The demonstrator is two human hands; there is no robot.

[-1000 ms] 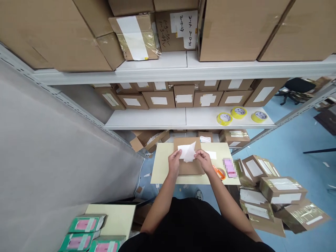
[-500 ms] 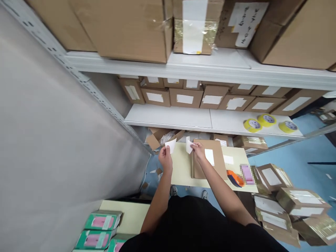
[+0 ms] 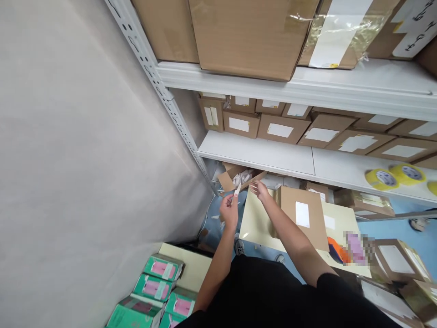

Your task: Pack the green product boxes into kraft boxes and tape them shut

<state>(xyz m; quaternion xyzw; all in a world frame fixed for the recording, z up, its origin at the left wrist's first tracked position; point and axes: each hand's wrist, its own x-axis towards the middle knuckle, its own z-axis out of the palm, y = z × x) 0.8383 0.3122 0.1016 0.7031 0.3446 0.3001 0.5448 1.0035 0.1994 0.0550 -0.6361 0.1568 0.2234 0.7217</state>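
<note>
"Left hand [image 3: 229, 210] first: how do you hold it?"

"Thumb and fingers pinch a narrow white slip [image 3: 237, 189], thin and papery, its free end pointing up and away from me. My wrist is nearly straight, the forearm rising steeply from my black sleeve."

"And your right hand [image 3: 260, 190]?"

"Just beside the slip, its fingers stretched out and parted, toward the left. That forearm slants across the cream, smooth-topped table [image 3: 255, 218]."

"What lies just past your fingers?"

"An open carton [image 3: 225, 181] of brown cardboard, flaps splayed, with crumpled white paper [image 3: 242, 176] inside. I have the slip in front of it, as I see it."

"Farther out?"

"To my right, a flat-sided cardboard box [image 3: 316, 228] sits on the table, matte brown, a crisp white label [image 3: 302, 214] on top. Beyond, glossy yellow tape rolls [image 3: 381, 179] rest on a white shelf [image 3: 252, 152]. To my left hangs a grey, softly rippled surface [image 3: 85, 159]."
</note>
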